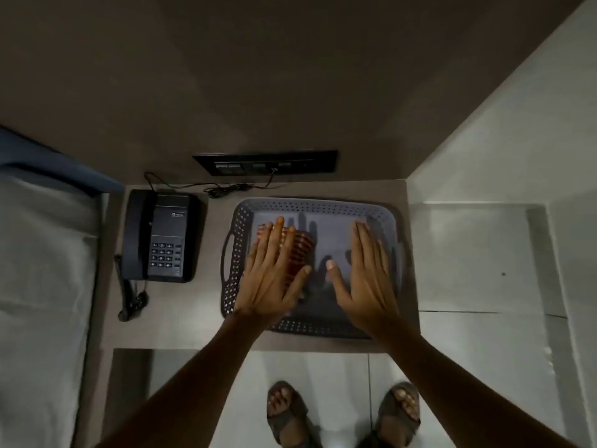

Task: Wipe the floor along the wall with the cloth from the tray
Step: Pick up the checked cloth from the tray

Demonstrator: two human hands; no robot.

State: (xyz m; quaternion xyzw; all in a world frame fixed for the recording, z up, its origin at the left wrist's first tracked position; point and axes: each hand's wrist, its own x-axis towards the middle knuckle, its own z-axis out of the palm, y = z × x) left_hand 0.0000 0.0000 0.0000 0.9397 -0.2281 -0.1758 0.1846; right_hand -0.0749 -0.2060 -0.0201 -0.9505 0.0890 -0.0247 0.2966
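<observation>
A grey perforated tray (310, 205) with side handles sits on a low bedside table. In its left half lies a red and white striped cloth (302, 248), folded and partly hidden. My left hand (274, 270) hovers flat over that cloth with its fingers spread, and I cannot tell whether it touches it. Over the bare right half of the tray, my right hand (365, 273) is spread flat, palm down, holding nothing.
A dark telephone (161, 236) with a coiled cord stands left of the tray. A black switch panel (266, 161) with a thin cable is on the wall behind. A bed (42, 270) lies at left. Pale floor tiles (484, 270) run right along the wall; my sandalled feet (342, 412) stand below.
</observation>
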